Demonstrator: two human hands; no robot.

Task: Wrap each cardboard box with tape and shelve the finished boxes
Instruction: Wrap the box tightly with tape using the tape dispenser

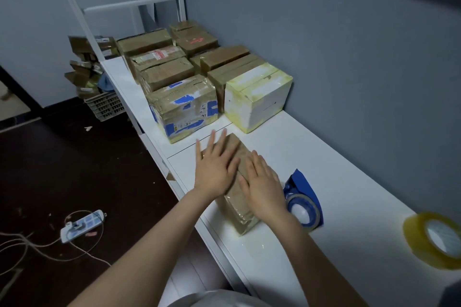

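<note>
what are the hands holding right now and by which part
Nothing is gripped: the left hand and right hand lie flat, fingers straight, pressing down on the top of the small taped cardboard box on the white table.

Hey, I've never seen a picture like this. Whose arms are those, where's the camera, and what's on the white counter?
No machine here: a person works with bare hands, and this single picture comes from a wide-angle camera worn on their head, looking forward and down, so both arms reach in from below. The left hand and right hand lie flat, fingers straight, pressing on a small brown box with shiny tape; neither grips anything. The box sits on a white table. Beside it lies a blue tape dispenser, and near the right edge a yellowish tape roll. Farther back stand more taped boxes, among them a white box.
</note>
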